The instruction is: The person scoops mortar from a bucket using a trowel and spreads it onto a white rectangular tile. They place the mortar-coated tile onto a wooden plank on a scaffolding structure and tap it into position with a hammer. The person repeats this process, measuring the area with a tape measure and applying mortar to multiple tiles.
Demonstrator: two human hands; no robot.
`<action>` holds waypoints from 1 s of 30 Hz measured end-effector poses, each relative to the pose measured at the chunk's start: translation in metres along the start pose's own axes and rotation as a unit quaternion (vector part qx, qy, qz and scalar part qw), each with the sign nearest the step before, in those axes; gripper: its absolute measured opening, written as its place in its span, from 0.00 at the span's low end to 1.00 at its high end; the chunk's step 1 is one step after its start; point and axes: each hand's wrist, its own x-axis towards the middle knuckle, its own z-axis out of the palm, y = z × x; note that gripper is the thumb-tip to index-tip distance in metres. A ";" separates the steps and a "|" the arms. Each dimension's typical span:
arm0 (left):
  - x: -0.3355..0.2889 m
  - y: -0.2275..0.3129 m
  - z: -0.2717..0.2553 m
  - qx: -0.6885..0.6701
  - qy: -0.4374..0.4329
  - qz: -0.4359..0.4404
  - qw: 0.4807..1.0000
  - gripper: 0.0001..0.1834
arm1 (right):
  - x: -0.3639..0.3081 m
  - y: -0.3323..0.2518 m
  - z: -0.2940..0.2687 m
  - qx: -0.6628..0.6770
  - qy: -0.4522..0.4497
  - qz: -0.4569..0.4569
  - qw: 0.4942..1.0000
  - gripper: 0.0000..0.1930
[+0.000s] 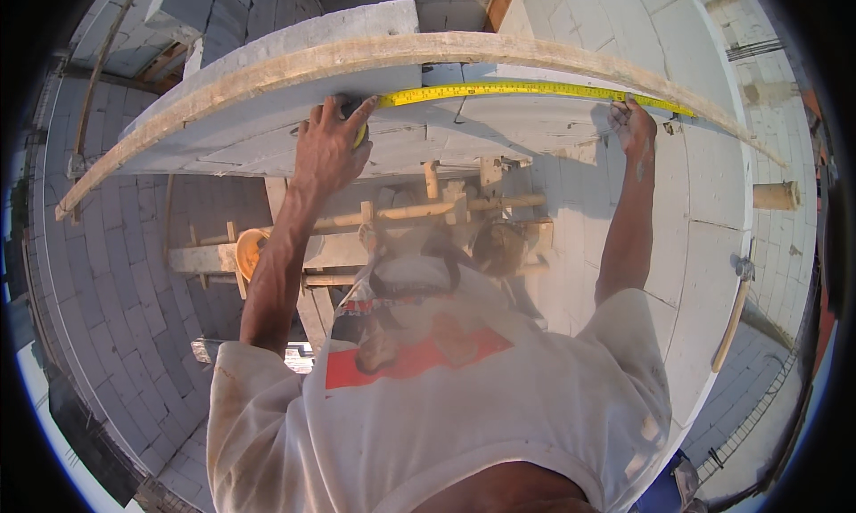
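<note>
A yellow tape measure is pulled out along the face of a pale block wall, just below a long wooden batten. My left hand is wrapped over the tape's case, which is mostly hidden under the fingers; a yellow edge shows beside the thumb. At the other side, my right hand pinches the blade from below, with the end of the blade running on past it to the right. Between the two hands the blade is stretched nearly straight.
Below me, bamboo and timber scaffolding spans between block walls. An orange bucket sits on it at the left. A lighter block wall rises close on my right, with a bamboo pole along its outer side.
</note>
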 end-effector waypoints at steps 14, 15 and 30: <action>-0.208 -0.002 0.027 -0.413 -0.120 -0.118 0.895 0.42 | -0.317 0.177 0.178 -0.147 -0.364 0.143 0.909 0.16; -0.222 -0.002 0.029 -0.447 -0.132 -0.146 0.873 0.41 | -0.335 0.194 0.199 -0.152 -0.421 0.163 0.879 0.17; -0.451 -0.083 -0.049 -0.449 0.087 -0.385 0.801 0.36 | -0.443 0.265 0.383 -0.427 -0.792 -0.022 0.435 0.29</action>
